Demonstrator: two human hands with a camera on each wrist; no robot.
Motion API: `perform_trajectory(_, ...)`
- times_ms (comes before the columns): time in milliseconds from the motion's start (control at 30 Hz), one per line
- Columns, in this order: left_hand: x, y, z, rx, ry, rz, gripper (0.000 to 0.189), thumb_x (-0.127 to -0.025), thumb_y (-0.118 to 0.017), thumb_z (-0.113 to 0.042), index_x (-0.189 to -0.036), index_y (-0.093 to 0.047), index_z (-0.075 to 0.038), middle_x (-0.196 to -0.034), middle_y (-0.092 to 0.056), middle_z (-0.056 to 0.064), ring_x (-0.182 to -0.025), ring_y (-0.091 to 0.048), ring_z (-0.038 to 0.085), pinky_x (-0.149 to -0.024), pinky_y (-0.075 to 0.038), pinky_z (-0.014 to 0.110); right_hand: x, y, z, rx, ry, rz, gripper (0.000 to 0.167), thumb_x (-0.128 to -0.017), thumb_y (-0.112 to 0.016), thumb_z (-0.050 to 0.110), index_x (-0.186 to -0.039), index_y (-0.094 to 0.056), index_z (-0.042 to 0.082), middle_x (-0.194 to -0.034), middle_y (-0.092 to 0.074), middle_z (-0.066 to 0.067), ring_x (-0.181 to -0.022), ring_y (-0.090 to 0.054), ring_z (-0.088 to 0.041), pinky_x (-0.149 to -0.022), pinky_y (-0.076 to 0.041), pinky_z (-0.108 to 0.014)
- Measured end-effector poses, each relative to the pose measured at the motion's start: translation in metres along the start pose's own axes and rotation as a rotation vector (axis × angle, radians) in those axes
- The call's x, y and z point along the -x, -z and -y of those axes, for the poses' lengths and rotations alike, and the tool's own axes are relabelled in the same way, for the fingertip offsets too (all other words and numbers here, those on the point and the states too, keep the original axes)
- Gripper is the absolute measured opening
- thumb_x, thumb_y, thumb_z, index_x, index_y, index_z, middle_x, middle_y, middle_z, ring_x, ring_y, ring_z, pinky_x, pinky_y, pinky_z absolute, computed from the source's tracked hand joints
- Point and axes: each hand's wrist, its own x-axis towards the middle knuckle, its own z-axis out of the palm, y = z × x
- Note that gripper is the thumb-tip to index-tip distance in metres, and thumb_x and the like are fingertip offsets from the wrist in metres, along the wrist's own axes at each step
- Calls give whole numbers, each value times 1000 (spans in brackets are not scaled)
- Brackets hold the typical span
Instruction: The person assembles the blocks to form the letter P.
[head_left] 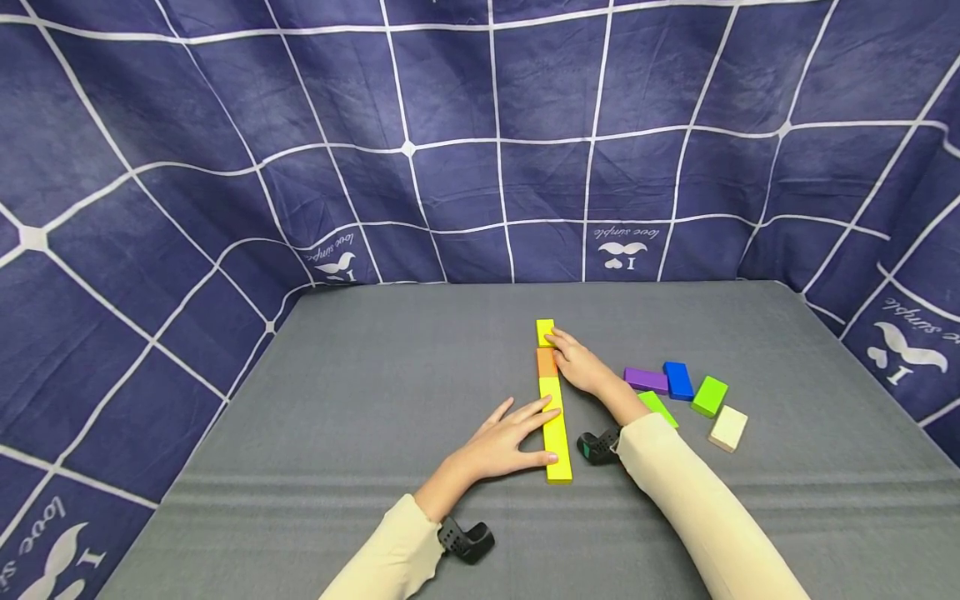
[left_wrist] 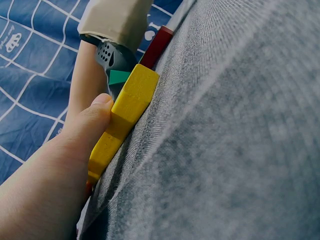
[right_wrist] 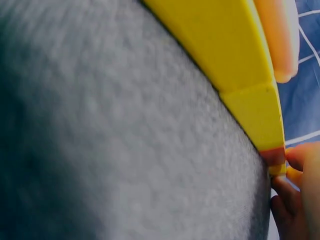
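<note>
A straight row of blocks runs away from me in the head view: long yellow blocks (head_left: 557,437) nearest, then an orange block (head_left: 547,363), then a small yellow block (head_left: 542,329) at the far end. My left hand (head_left: 495,446) lies over the near yellow part, fingers spread across its top. In the left wrist view, its thumb (left_wrist: 102,102) rests against the side of a yellow block (left_wrist: 132,95). Reaching in from the right, my right hand (head_left: 579,365) touches the far yellow block with its fingertips, its thumb beside the orange block.
To the right of the row lie loose blocks: purple (head_left: 647,380), blue (head_left: 678,381), green (head_left: 709,396) and cream (head_left: 728,428). Another green block (head_left: 657,408) is partly behind my right forearm. A grey cloth surface (head_left: 390,358) meets a blue checked curtain (head_left: 457,192) behind.
</note>
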Motion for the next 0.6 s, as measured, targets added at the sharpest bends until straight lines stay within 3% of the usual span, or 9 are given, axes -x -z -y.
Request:
perform_trajectory(233,0,2,-1,8,3,6,64,-86,-45,-58,-142,-28,-34,-151,-18,-14,-138,-22,6,-116,-9,43,3,-1,3,17,47,-28,39,-95,-40,10,-130,-44,-6,-140,-36,-24,-129,-35,-39,-107,-28,-52)
perform_trajectory(600,1,0,0,-10,11,-1,65,-85,-44,-60,-142,-26,-35,-152,-17,-9,-139,-20,9,-116,-10,42,10,-3,4,9,35,0,40,-95,-42,14,-132,-44,-3,-142,-35,-21,-131,-34,-37,-107,-28,-52)
